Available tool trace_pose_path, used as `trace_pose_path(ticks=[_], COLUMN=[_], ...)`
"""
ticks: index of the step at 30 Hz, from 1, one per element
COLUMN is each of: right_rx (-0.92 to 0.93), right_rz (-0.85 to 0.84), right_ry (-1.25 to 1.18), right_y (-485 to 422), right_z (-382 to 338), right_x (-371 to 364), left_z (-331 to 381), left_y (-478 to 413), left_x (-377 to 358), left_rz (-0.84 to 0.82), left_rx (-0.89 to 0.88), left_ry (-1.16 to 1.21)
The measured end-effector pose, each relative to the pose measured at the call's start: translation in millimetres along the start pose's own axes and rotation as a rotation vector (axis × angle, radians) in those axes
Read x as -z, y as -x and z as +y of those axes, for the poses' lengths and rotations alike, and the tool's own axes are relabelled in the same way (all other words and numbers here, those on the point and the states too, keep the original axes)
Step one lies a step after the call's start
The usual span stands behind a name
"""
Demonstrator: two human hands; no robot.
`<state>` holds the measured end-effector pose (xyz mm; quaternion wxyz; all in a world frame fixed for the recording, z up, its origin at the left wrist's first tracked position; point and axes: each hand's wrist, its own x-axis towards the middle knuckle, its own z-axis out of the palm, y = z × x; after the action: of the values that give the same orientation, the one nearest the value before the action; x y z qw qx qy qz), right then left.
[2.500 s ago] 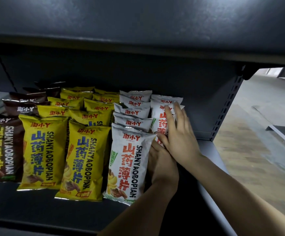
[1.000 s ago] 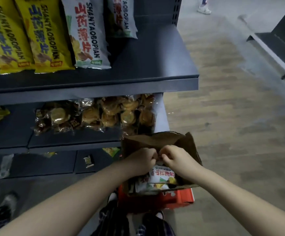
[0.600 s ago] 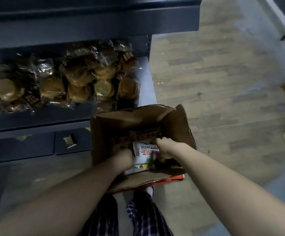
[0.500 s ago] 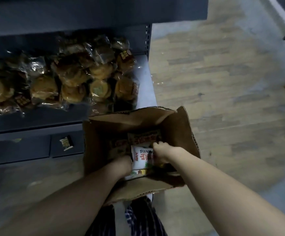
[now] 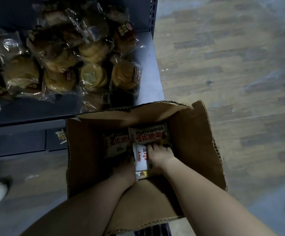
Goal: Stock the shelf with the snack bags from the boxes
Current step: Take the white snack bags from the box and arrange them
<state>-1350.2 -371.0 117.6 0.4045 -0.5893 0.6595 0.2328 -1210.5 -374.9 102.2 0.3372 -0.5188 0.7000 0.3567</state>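
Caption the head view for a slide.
Right hand grips a white snack bag inside the open cardboard box, left hand beside it, near a shelf of wrapped buns.

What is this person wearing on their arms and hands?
Nothing that shows: the left forearm and right forearm are bare, no sleeves in view, and the left hand and right hand carry no gloves. No watch, bracelet or ring can be made out in the dim light. Dark checked cloth shows at the bottom edge.
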Motion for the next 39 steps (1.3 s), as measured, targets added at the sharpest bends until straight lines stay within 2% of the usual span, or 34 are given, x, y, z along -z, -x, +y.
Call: trace_pose_path(ticks=[7,14,17,22,26,32,39], right_rx=[-0.013,-0.013,-0.019,-0.034,0.031,0.109,0.165], right_rz=[0.073,0.052,0.054,0.139,0.263,0.393,0.533], right_ry=[-0.022,-0.057,-0.188,-0.549,-0.846,-0.995,-1.264], right_y=[-8.1,0.5,13.6,40.6,80.3,148.6,199.5], right_z=[4.1,6.7,7.6,5.8,8.4,19.4,10.1], right_x=[-8.9,15.0,29.6,58.0,86.5,113.6,121.6], left_z=[-3.2,4.5,7.5,13.2,7.8,-17.6,-17.1], left_y=[-9.9,-5.1,5.8,32.8,58.3,107.4,176.2], left_x=[-7.6,6.1,26.0,72.3,108.8,155.7,199.2], left_rz=[0.180,0.083,-0.012,-0.157,-0.132,0.041,0.175], left_rx=[-0.039,-0.040,-0.033,-0.022,-0.070,-0.342,-0.450], left_ry=[-0.104,-0.209,-0.228,0.013,0.144,0.212,0.300])
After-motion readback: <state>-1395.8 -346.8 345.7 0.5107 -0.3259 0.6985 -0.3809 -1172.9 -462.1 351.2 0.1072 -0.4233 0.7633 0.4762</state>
